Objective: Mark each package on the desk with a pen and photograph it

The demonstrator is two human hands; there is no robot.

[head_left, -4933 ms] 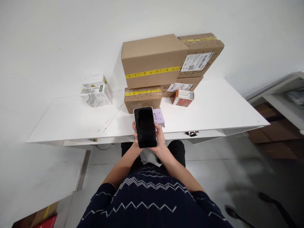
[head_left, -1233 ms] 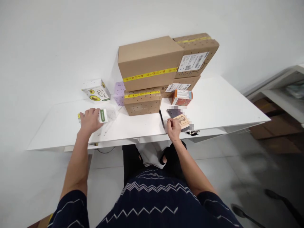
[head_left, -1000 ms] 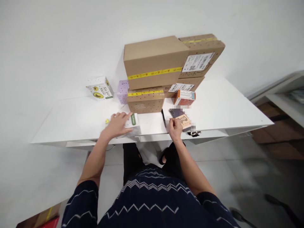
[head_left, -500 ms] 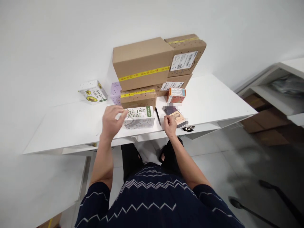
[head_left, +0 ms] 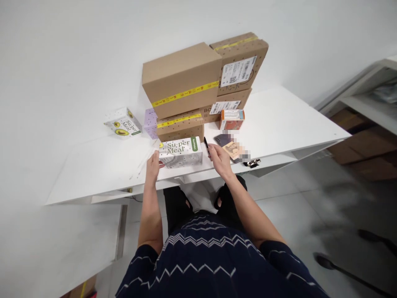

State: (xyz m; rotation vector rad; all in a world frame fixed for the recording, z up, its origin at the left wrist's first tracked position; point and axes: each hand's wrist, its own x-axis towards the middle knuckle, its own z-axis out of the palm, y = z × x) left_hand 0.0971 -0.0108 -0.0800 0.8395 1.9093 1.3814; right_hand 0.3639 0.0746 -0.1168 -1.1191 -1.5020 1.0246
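A white meal box (head_left: 181, 153) marked "Su-per Meal" rests near the table's front edge, its long side facing me. At its left end is my left hand (head_left: 152, 166), fingers closed around the corner; part of the grip is hidden. To the right of the box, my right hand (head_left: 221, 160) pinches a black pen (head_left: 206, 144), whose upper end points away from me. Just beyond that hand lie a dark phone-like object (head_left: 222, 139) and a tan card or booklet (head_left: 232, 150) with a portrait on it.
Stacked brown cartons (head_left: 182, 78) with yellow tape stand behind the meal box. A small orange-and-white box (head_left: 232, 120) is to their right; a purple box (head_left: 150, 124) and another meal box (head_left: 123, 123) are left. A shiny dark clip-like item (head_left: 252, 163) lies at the white table's (head_left: 288, 124) front edge.
My left hand has come down from above onto the meal box's left end. My right hand has taken hold of the pen beside the box. The camera view has shifted slightly.
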